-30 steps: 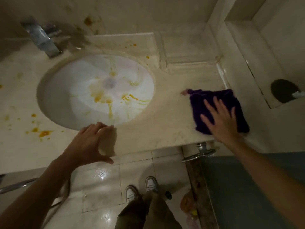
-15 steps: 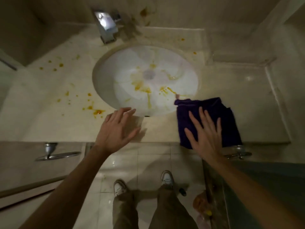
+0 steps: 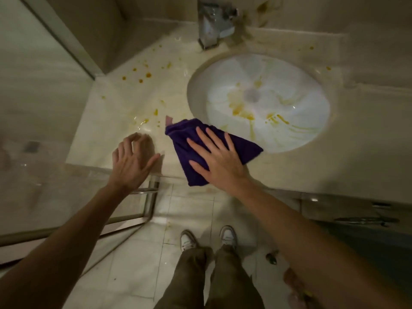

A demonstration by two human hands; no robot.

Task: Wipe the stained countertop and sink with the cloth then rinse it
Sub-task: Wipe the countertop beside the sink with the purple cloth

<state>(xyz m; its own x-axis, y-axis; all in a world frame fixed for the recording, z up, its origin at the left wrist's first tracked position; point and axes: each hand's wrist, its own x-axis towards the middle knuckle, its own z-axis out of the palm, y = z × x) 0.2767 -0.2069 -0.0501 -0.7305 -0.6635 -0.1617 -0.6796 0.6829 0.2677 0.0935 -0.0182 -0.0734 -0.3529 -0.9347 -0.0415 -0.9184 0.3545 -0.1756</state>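
Observation:
A purple cloth (image 3: 182,134) lies flat on the beige countertop (image 3: 124,121) at the sink's near-left rim. My right hand (image 3: 217,159) presses on it with fingers spread. My left hand (image 3: 131,160) hovers with fingers apart over the counter's front edge, left of the cloth, holding nothing. The white oval sink (image 3: 296,108) carries yellow-orange streaks around its drain. Orange spots dot the counter to the left of the basin, just beyond the cloth. A chrome faucet (image 3: 211,23) stands behind the sink.
A glass shower panel (image 3: 44,103) with a metal frame closes off the left side. A chrome bar (image 3: 151,197) hangs below the counter edge. Tiled floor and my shoes (image 3: 187,240) are below. A dark cabinet front sits at the lower right.
My right hand has slid the cloth leftward along the counter's front, from right of the sink past its rim. My left hand lifted off the edge and moved left.

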